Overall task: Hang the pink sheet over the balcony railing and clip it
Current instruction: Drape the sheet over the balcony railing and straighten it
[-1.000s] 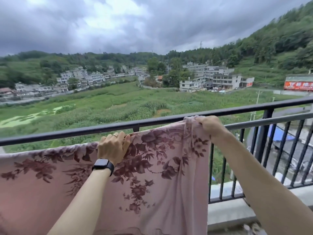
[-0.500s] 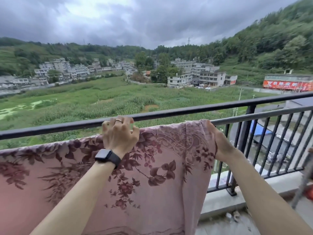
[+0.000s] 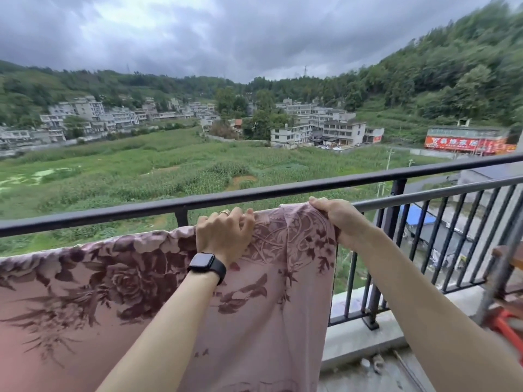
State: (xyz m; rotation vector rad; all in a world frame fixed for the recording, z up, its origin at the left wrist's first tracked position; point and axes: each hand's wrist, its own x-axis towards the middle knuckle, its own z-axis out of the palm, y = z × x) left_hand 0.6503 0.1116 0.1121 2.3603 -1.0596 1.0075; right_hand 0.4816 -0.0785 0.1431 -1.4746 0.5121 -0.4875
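A pink sheet point(image 3: 254, 321) with dark red flowers hangs over the lower bar of the black balcony railing point(image 3: 311, 188) and fills the lower left of the view. My left hand point(image 3: 223, 236), with a black watch and a ring, grips the sheet's top fold at the bar. My right hand point(image 3: 336, 219) grips the sheet's upper right corner on the same bar. The top rail runs bare above both hands. No clip is in view.
A railing post point(image 3: 393, 216) and vertical bars stand right of the sheet on a concrete kerb point(image 3: 365, 338). A red stool point(image 3: 506, 323) and a grey pole point(image 3: 503, 267) are at the right edge. Beyond lie fields and buildings far below.
My left hand has slid right along the bar, closer to my right hand. My right hand has come up onto the sheet's corner. The view has shifted left.
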